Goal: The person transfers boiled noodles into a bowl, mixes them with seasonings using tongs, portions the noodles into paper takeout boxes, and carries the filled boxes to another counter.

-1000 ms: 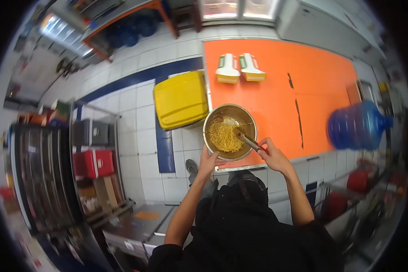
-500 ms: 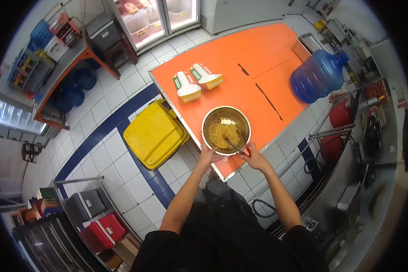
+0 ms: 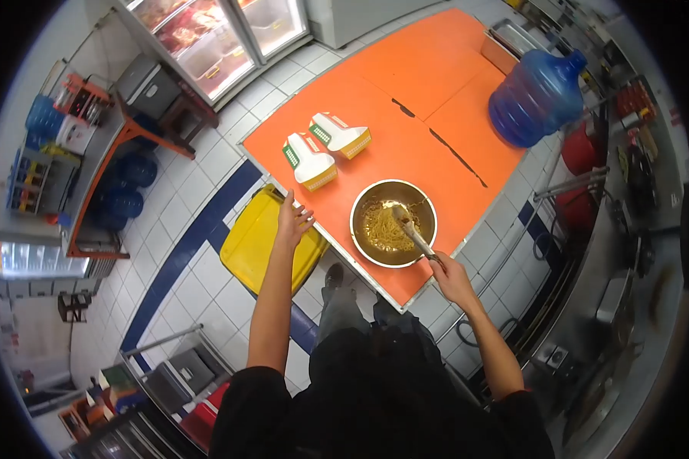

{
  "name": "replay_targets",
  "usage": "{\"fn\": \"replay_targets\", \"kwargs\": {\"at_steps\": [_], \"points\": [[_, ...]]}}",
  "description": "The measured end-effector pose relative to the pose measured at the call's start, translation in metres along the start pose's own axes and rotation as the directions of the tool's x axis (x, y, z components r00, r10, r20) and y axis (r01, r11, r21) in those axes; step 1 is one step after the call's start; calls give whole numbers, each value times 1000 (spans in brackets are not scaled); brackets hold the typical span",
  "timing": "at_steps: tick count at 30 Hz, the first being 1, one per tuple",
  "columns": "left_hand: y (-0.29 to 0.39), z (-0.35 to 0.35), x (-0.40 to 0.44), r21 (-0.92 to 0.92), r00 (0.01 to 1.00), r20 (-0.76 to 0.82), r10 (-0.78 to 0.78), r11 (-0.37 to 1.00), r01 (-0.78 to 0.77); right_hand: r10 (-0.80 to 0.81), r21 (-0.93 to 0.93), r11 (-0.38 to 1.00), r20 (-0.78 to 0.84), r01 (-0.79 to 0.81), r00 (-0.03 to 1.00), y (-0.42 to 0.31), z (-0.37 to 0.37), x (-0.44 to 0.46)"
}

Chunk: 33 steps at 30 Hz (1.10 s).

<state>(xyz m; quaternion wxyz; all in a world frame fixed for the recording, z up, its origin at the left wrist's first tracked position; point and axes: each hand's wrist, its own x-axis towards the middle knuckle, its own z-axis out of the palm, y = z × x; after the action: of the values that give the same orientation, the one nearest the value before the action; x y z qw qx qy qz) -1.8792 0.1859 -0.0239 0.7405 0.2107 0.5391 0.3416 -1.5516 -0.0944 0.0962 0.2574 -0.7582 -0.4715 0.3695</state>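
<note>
A steel mixing bowl (image 3: 432, 203) stands on the orange table near its front corner, with cooked noodles (image 3: 386, 231) inside. My right hand (image 3: 453, 277) is closed round the handle of a long metal utensil (image 3: 416, 236). Its head is over the noodles; whether it is a spoon or tongs I cannot tell. My left hand (image 3: 293, 220) is off the bowl, fingers apart and holding nothing, at the table's left edge. Just beyond it stands an open paper food box (image 3: 312, 162) in white, green and yellow. A second paper food box (image 3: 341, 136) is right behind that one.
The orange table (image 3: 406, 164) carries a large blue water jug (image 3: 534, 99) at the far right. Below its left edge is a yellow lidded bin (image 3: 260, 245). A lit glass-door fridge (image 3: 207, 50) stands beyond the table, and a steel counter (image 3: 628, 252) runs along the right.
My left hand has let go of the bowl's rim and moved left towards the food boxes. My right hand has shifted right, with the utensil raised higher in the noodles.
</note>
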Motion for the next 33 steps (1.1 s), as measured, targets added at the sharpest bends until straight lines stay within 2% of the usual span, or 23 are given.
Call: {"fn": "replay_targets", "kwargs": {"at_steps": [2, 4, 5, 7, 10, 12, 15, 16, 18, 20, 22, 27, 29, 33], "points": [[9, 1, 21, -34, 998, 43, -52, 998, 54, 74, 62, 995, -23, -73, 997, -14, 6, -21], [18, 9, 40, -180, 989, 117, -92, 977, 112, 133, 244, 963, -68, -113, 989, -31, 7, -34], [22, 12, 49, -182, 986, 133, -99, 976, 123, 141, 236, 965, -82, -118, 987, -42, 5, -38], [27, 8, 59, -151, 976, 209, -62, 984, 95, 188, 407, 904, -105, -130, 977, -63, 8, -52], [25, -4, 71, -100, 956, 286, -62, 991, 94, 209, 466, 879, -179, -104, 961, -88, 4, -70], [21, -9, 73, -78, 943, 324, -71, 992, 102, 249, 444, 885, -195, -141, 949, -114, -4, -83], [25, -12, 51, 69, 931, 366, 22, 996, -51, 256, 500, 863, -301, -76, 919, -135, -13, -96], [27, -11, 40, 70, 926, 378, 14, 997, -44, 264, 497, 864, -311, -80, 913, -143, -17, -101], [26, -13, 20, 154, 903, 415, 110, 970, -189, 252, 493, 868, -342, -56, 905, -158, -27, -110], [15, -20, 16, 153, 890, 439, 124, 966, -210, 207, 479, 878, -387, 5, 898, -155, -32, -119], [11, -16, 4, 159, 824, 530, 199, 932, -327, 212, 483, 875, -437, 29, 874, -166, -39, -126], [-5, -11, 8, 194, 802, 566, 190, 915, -353, 162, 451, 884, -543, 123, 824, -187, -53, -141], [-17, -14, 23, 353, 814, 552, 184, 833, -427, 151, 459, 874, -567, 158, 810, -193, -54, -144], [-26, -14, 32, 226, 779, 592, 209, 884, -409, 109, 468, 849, -611, 247, 784, -196, -56, -148]]}}
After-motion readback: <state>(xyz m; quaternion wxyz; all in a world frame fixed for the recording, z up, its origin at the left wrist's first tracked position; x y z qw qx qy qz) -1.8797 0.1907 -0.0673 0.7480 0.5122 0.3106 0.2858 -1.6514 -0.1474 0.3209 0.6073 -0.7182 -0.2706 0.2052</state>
